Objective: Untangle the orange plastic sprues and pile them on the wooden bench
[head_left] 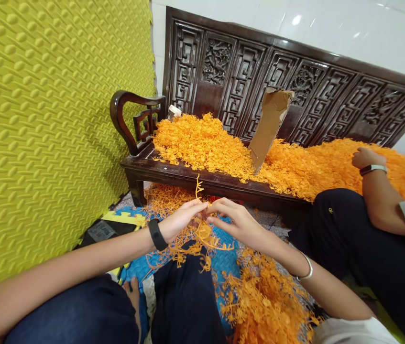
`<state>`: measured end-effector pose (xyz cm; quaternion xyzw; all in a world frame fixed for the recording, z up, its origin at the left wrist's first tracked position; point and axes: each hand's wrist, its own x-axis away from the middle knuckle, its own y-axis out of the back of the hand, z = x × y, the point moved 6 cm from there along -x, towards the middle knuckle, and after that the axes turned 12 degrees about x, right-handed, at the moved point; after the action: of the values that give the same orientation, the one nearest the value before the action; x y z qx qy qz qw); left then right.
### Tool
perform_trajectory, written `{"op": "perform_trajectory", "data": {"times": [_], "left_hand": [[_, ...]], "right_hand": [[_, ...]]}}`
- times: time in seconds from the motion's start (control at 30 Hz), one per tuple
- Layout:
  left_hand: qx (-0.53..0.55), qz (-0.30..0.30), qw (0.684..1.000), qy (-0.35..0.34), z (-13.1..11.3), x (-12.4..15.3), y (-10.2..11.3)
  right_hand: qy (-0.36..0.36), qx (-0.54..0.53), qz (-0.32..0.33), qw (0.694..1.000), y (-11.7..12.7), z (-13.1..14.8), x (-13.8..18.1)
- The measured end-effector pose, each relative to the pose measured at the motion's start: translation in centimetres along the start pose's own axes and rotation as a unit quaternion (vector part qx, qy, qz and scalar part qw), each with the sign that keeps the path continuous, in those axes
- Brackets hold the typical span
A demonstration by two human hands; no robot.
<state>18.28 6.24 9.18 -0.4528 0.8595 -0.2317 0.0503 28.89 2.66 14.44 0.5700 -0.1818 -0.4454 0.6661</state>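
Observation:
My left hand (188, 215), a black band on its wrist, pinches a thin branched orange plastic stem (198, 187) that sticks up above the fingers. Close against it, my right hand (236, 220) bends its thumb and fingers onto the same orange plastic; the fingertips partly hide the contact. A silver bangle circles that forearm. Below both hands, orange plastic pieces with curled stems (205, 234) hang or lie over my lap; I cannot tell which are held. A large pile of orange plastic pieces (267, 296) lies beside my right leg.
A dark carved wooden bench (202, 179) bears heaps of small orange pieces (195, 143), with an upright cardboard strip (268, 124) between them. At right, another person's hand (369, 160) rests at the heap. Bare stems (166, 196) lie under the bench. Yellow foam matting (62, 95) stands at left.

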Motion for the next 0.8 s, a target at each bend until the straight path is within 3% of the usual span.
{"op": "perform_trajectory", "data": {"times": [0.1,0.47,0.8], "left_hand": [[-0.016,0.004,1.0,-0.008,0.1,-0.2,0.2],[0.026,-0.084,0.995,-0.036,0.0,-1.0,1.2],[-0.023,-0.052,0.996,-0.067,-0.7,-1.5,0.5]], "right_hand": [[0.016,0.013,0.014,1.0,-0.4,0.3,0.0],[0.023,0.094,0.011,0.995,-1.5,-0.2,0.7],[0.015,0.103,-0.006,0.995,-1.3,-1.7,1.4]]}}
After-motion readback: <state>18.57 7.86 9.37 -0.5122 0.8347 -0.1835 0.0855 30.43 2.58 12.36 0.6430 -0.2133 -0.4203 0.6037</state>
